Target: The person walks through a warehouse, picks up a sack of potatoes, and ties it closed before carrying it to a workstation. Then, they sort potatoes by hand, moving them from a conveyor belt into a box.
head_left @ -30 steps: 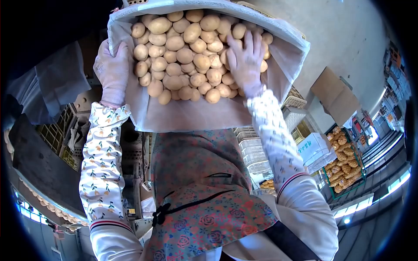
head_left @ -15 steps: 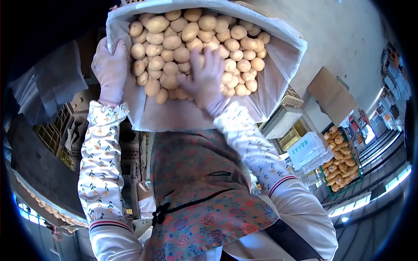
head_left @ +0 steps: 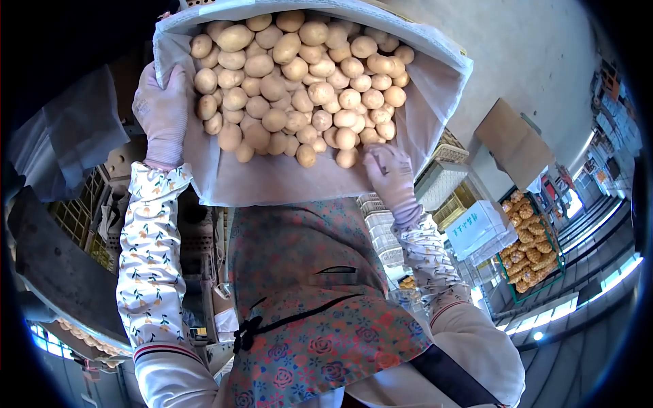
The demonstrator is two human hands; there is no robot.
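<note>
A crate with a whitish liner [head_left: 272,187] holds many round, tan potatoes [head_left: 286,85]. My left hand [head_left: 161,112], in a pale glove, grips the crate's liner-covered left edge, with the thumb over the rim. My right hand [head_left: 389,170], gloved too, is at the lower right of the potatoes with its fingers curled against the liner; whatever lies inside the fingers is hidden. Printed sleeves cover both forearms, and a floral apron [head_left: 306,299] hangs below the crate.
On the right are a cardboard box [head_left: 515,143], a white box with green writing [head_left: 475,228], stacked plastic crates [head_left: 442,183] and a green-edged crate of filled net bags [head_left: 530,251]. A dark curved surface [head_left: 58,258] and translucent sheeting [head_left: 68,136] are at left.
My right hand has moved from the middle of the potatoes down and right, its spread fingers now curled. Some potatoes have shifted. The crate and my left hand appear slightly further left.
</note>
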